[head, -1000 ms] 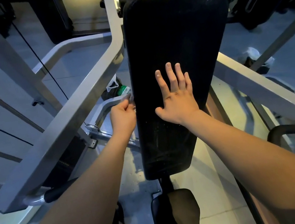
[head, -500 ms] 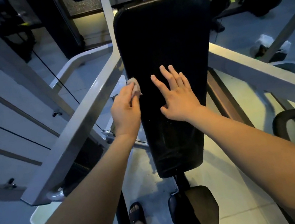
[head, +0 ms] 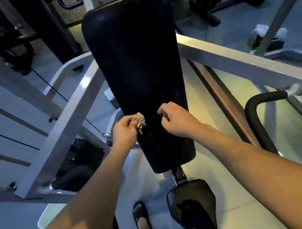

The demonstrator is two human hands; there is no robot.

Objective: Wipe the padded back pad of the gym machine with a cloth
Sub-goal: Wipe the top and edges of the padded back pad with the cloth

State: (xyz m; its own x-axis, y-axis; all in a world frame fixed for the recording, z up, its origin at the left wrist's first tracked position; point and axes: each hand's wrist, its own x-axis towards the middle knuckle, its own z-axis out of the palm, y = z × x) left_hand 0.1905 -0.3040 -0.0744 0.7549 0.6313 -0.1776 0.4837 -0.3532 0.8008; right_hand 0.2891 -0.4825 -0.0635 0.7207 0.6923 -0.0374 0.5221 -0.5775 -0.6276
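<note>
Low on the lengthwise-receding back pad (head: 136, 56), left hand (head: 123, 130) grips cloth (head: 140, 121); right hand (head: 177, 120) curls empty.

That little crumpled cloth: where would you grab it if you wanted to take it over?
Probably by the bunched end of the cloth that pokes out past the left hand, over the back pad. Come from the right, where the wad is bare; the hand's fingers wrap and cover its left part.
</note>
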